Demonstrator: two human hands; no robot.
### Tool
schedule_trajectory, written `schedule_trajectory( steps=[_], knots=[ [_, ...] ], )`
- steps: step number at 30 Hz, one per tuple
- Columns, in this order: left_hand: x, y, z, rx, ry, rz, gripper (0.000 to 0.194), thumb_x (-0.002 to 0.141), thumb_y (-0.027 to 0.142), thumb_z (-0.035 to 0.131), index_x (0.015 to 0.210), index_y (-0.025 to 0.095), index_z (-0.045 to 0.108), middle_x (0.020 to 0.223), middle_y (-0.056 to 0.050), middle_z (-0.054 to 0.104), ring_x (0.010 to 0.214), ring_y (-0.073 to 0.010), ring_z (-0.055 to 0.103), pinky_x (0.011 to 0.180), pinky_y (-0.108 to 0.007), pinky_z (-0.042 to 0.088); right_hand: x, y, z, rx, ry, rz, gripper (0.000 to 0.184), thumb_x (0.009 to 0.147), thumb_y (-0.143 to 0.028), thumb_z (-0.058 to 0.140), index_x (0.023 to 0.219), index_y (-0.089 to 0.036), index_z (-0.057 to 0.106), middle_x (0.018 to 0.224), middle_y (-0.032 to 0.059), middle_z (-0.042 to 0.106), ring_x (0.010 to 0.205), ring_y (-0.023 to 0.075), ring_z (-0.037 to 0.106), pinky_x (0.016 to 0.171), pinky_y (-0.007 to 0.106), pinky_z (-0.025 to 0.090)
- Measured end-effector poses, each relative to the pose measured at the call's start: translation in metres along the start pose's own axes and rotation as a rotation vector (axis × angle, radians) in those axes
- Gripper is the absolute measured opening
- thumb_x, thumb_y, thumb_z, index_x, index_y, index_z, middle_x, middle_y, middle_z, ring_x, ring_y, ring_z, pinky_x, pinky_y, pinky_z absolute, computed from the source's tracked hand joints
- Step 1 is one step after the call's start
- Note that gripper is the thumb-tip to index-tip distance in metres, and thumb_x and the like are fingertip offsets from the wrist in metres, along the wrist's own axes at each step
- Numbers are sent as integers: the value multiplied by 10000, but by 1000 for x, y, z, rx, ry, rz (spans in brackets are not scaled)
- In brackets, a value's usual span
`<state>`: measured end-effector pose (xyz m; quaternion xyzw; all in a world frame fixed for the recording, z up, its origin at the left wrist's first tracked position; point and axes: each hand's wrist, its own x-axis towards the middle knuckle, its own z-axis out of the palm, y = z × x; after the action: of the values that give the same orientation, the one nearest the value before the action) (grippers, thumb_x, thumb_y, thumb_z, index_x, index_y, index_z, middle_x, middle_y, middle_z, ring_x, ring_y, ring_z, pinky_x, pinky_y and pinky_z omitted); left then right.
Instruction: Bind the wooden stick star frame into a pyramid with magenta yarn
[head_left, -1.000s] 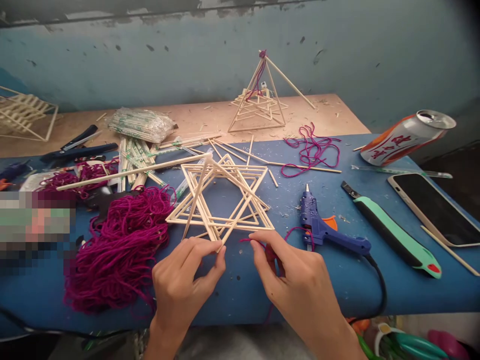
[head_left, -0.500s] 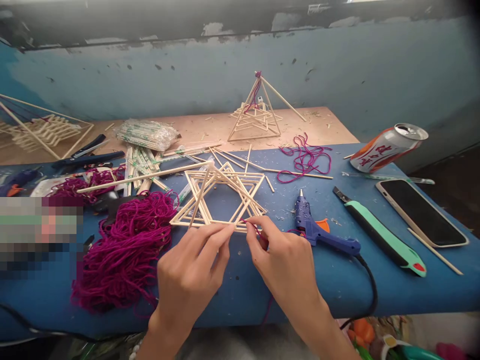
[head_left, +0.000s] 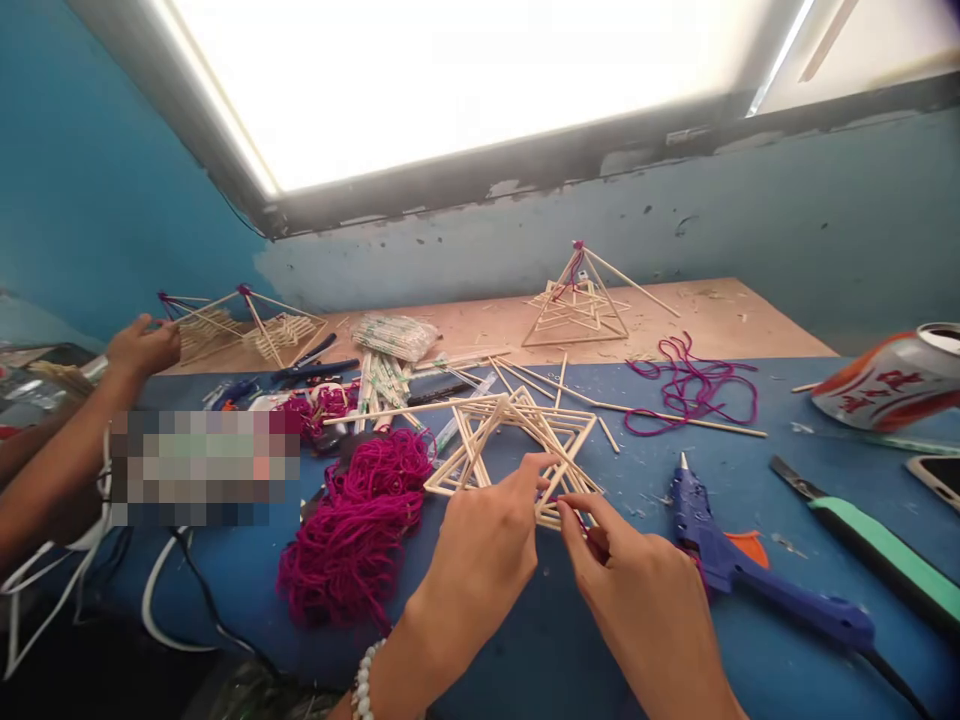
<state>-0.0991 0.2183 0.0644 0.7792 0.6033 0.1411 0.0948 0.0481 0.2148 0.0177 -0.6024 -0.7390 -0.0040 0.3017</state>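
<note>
A six-pointed star frame (head_left: 581, 440) of thin wooden sticks, built in stacked layers, lies on the blue table before me. My left hand (head_left: 487, 550) grips its near edge, the index finger reaching over the sticks. At the near right side of the star, my right hand (head_left: 641, 590) pinches a strand of purple yarn, mostly hidden by my fingers. Left of the star sits a big tangle of purple yarn (head_left: 360, 530). A blue glue gun (head_left: 716, 555) lies just right of my right hand.
Green utility knife (head_left: 885, 550), drink can (head_left: 892, 380) and phone (head_left: 945, 475) lie at right. Behind are loose purple yarn (head_left: 694, 385), wrapped sticks (head_left: 394, 335) and a stick pyramid (head_left: 551, 340). Another person's hand (head_left: 146, 345) touches stick models at far left.
My view has swung up and left, bringing the window and another person's arm into sight. My left index finger has stretched forward over the star; my right hand keeps its pinch.
</note>
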Motion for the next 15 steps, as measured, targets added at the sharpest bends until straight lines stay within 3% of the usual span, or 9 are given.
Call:
schedule_trajectory(
  steps=[9,15],
  knots=[
    [5,-4,-4,-35,-45,6,528,974,105,443,1440,333,344,1096,29,770,846,-214,763,628,-281,502,2,-7,0,-10,0,-14,338,1018,-317,420,890,-252,727,472,-12,626,386,190,594,456,283,229],
    [6,-3,-7,-82,-37,-22,435,980,159,497,1375,332,438,1043,38,781,856,-210,765,646,-275,500,4,-8,1,1,1,-14,312,1016,-301,434,890,-258,716,503,-21,648,385,200,607,441,285,225]
  ],
)
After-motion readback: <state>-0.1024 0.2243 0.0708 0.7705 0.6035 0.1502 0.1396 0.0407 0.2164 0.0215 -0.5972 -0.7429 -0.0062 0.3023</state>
